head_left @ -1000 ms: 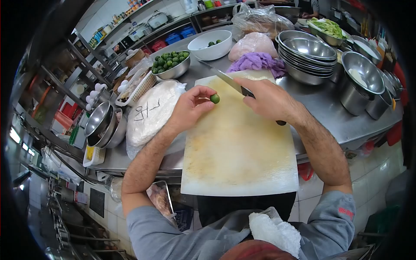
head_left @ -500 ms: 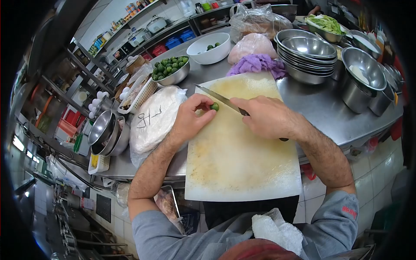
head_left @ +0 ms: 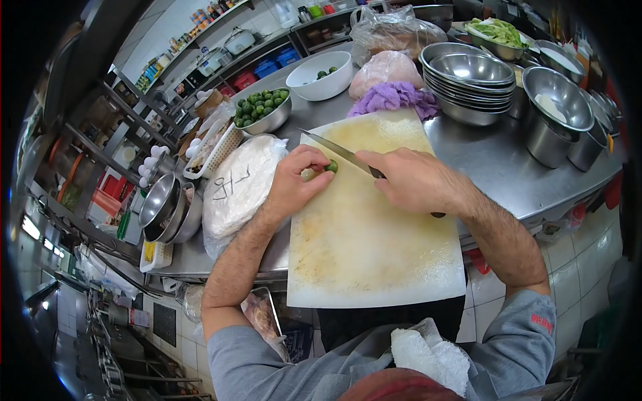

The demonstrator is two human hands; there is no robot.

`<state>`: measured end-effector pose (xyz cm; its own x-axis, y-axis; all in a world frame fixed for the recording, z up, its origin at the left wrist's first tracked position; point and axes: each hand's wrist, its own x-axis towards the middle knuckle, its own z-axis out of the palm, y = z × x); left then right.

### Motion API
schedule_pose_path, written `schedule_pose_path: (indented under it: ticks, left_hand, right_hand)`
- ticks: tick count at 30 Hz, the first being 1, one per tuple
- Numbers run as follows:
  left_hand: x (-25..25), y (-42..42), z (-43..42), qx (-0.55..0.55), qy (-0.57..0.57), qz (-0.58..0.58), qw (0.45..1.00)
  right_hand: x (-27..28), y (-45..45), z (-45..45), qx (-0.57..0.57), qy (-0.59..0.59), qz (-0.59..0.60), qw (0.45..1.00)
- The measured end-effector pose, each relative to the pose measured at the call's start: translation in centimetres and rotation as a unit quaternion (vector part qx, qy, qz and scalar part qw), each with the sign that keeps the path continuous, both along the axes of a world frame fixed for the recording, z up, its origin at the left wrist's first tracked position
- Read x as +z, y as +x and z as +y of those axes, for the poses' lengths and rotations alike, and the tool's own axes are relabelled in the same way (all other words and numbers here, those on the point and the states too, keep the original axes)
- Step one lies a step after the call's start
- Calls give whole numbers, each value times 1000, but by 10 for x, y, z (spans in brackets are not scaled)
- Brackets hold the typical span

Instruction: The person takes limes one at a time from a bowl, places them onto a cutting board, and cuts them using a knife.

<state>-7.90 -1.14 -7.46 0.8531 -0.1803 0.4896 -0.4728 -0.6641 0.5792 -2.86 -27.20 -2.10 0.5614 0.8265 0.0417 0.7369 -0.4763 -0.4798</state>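
Observation:
A small green lime [head_left: 332, 165] is pinched at the fingertips of my left hand [head_left: 301, 175], over the upper left part of the white cutting board [head_left: 374, 247]. My right hand [head_left: 409, 179] is wrapped round the dark handle of a kitchen knife [head_left: 338, 150]. Its blade points to the upper left, just beyond the lime and close to it. Whether the edge touches the lime I cannot tell. Yellowish stains mark the board. Past my left hand stands a metal bowl full of limes [head_left: 263, 110], and a white bowl [head_left: 321, 77] holds a few more.
A purple cloth [head_left: 393, 99] lies against the board's far edge. Stacked metal bowls [head_left: 468, 83] stand at the far right, near metal pots [head_left: 552, 144]. A wrapped white bag [head_left: 244, 184] lies left of the board. Nested bowls [head_left: 160, 200] and eggs [head_left: 150, 160] are farther left.
Both hands, the lime and the knife keep nearly the same place over the board. The whole view has shifted slightly.

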Motion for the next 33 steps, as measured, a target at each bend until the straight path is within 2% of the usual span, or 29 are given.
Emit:
schedule_pose_path:
  ticks: [3,8,10,13,21,31,33]
  left_hand:
    - [3,-2,-7,34,22,-30,999]
    - [0,-3,-11,88,54,-62,993]
    - [0,-4,-13,88,52,-64,993]
    - [0,-3,-13,85,46,-70,993]
    - [2,-4,-15,80,54,-70,993]
    - [6,-5,-14,72,71,-64,993]
    - [6,-5,-13,73,72,-60,993]
  right_hand:
    - [-14,-5,-8,15,67,-3,998]
    - [-7,-23,-23,3,39,13,999]
    - [-10,-28,-26,6,24,20,999]
    - [-16,-31,-31,32,68,-35,997]
    - [-15,-38,-36,50,27,-59,997]
    - [-19,-19,5,51,49,-52,996]
    - [-9,-20,13,26,14,-3,1000]
